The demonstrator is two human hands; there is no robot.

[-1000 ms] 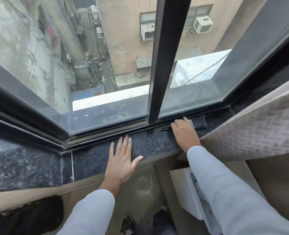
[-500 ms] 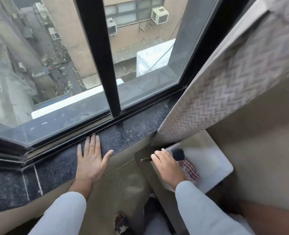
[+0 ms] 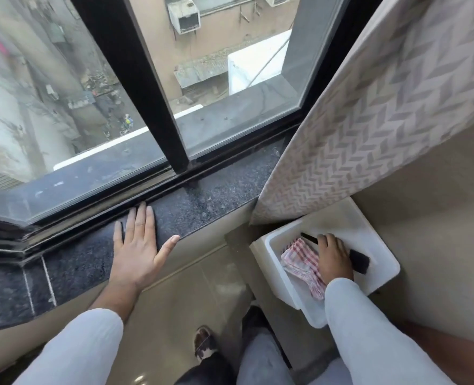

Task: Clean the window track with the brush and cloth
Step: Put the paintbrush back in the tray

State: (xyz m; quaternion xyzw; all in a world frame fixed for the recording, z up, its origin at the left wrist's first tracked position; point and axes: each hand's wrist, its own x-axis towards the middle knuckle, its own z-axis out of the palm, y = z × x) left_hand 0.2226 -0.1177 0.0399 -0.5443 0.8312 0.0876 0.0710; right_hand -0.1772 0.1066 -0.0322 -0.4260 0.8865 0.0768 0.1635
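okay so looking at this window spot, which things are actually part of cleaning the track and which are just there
For the job:
- window track
- black brush, under the right hand
- red checked cloth
- white bin holding both

Just there:
- patterned curtain
- granite sill, with the left hand flat on it
- shoes on the floor

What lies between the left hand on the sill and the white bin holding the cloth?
In the head view, only bare sill edge and tan wall below separate the left hand from the white bin.
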